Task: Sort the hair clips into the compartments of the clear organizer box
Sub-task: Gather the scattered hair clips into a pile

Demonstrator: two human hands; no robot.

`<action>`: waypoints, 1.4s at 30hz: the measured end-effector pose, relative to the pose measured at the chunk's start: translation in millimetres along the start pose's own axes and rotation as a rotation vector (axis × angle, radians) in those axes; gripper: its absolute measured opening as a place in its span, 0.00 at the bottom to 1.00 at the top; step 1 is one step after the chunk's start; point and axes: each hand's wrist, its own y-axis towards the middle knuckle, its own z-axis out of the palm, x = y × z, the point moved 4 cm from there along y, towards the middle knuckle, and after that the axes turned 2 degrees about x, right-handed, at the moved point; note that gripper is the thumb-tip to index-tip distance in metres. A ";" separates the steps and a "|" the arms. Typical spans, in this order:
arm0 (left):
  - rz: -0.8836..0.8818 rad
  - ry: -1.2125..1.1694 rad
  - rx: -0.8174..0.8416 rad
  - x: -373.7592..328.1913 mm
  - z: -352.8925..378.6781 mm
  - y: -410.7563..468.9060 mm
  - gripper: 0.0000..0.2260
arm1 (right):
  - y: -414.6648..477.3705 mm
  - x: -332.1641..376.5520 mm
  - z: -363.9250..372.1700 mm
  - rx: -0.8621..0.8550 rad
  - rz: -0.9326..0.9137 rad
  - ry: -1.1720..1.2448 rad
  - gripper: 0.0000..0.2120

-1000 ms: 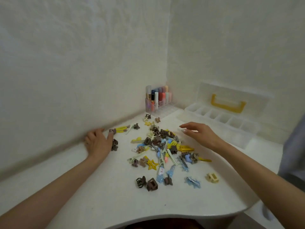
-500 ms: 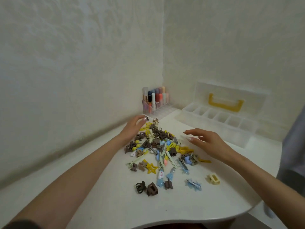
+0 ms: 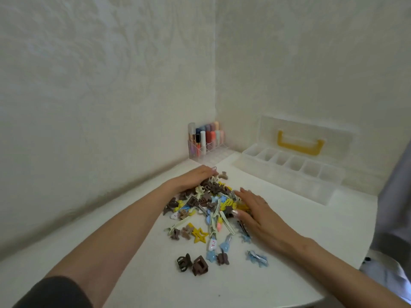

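Now left hand point(image 3: 194, 177), right hand point(image 3: 260, 211), one clip pile point(image 3: 211, 202) (touching)

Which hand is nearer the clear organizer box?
Right. The right hand lies on the clip pile, on the side toward the organizer box; the left hand lies across it, by the wall.

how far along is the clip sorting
Done: only the box stands open; its visible compartments look empty. In hand: the left hand and right hand rest on the clip pile, apparently gripping none. Left: every visible clip lies on the table, so all the sorting.
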 end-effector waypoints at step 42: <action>-0.056 -0.283 -0.061 6.6 11.5 -52.8 0.37 | 57.4 -24.2 -17.5 -0.075 0.027 0.528 0.26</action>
